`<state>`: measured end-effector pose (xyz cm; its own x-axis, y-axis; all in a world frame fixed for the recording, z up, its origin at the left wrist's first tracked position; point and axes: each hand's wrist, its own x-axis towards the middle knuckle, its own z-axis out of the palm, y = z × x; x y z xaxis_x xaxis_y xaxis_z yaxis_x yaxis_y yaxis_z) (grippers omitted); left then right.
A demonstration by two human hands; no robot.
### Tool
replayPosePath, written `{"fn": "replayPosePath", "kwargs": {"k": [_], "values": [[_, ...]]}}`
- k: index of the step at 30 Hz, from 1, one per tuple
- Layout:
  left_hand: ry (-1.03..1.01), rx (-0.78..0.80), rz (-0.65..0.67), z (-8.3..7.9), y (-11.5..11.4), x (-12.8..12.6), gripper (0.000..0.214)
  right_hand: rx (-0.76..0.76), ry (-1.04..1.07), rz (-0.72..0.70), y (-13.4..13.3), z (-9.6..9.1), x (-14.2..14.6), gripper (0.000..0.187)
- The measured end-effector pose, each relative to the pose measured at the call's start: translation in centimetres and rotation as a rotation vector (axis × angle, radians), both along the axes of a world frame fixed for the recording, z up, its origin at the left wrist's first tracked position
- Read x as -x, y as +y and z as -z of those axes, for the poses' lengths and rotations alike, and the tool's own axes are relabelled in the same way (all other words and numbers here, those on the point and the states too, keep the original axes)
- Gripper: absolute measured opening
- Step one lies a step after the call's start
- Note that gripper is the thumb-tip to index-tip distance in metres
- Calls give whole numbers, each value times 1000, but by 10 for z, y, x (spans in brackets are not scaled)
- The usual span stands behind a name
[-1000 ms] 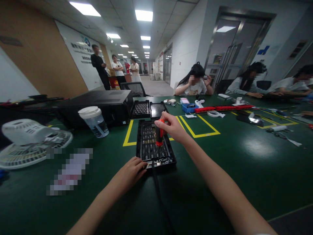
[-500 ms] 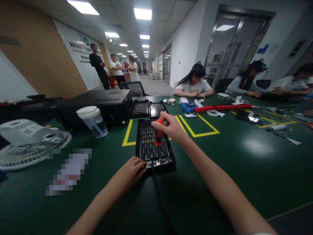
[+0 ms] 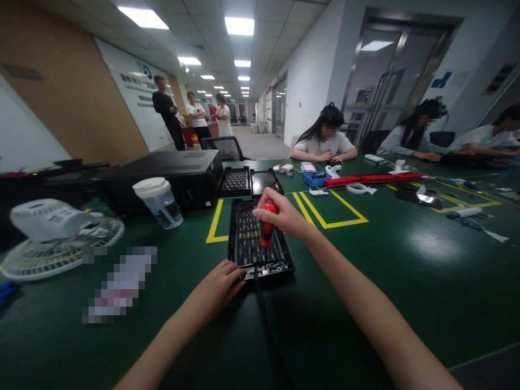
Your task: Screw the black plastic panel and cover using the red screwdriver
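My right hand (image 3: 286,214) is closed round the red and black handle of a screwdriver (image 3: 266,236), held upright over the black case (image 3: 232,232). Its tip is too dark to make out against the case. Rows of small parts fill the case, with shiny metal pieces (image 3: 276,266) along its near edge. At the case's near left corner, my left hand (image 3: 222,279) has its fingers curled over the rim, holding it. A black strap or cable (image 3: 262,303) runs from the near edge of the case toward me.
Beyond the case lies another open black case (image 3: 233,181). To the left stand a lidded plastic cup (image 3: 160,203), a white fan (image 3: 57,227) and a large black box (image 3: 174,168). A blue tray (image 3: 316,179) and red strips (image 3: 365,179) lie farther right, near seated people.
The view has shifted slightly, so everything sits a little farther right. The screwdriver stays over the case in my right hand, and my left hand stays at the corner.
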<state>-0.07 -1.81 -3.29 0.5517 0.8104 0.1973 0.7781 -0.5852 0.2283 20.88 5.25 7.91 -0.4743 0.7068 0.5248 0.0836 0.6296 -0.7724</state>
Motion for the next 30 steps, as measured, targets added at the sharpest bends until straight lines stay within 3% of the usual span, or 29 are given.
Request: {"fn": "replayPosePath", "kwargs": {"k": [7,12,16,21,27,30], "values": [[0,7,3,-3,-1,-1,23,-10,7,-124,7,2,-1,20],[3,20,-8,-6,-2,-2,24,94,82,-312,10,1,0,19],[5,24,-7,-6,-2,-2,24,261,242,-498,10,5,6,18],[8,11,0,-5,-2,-3,23,360,343,-537,14,13,15,17],[10,1,9,-2,-1,-1,23,413,472,-743,19,19,24,31],[8,1,12,-1,-1,0,23,418,481,-762,19,20,25,29]]}}
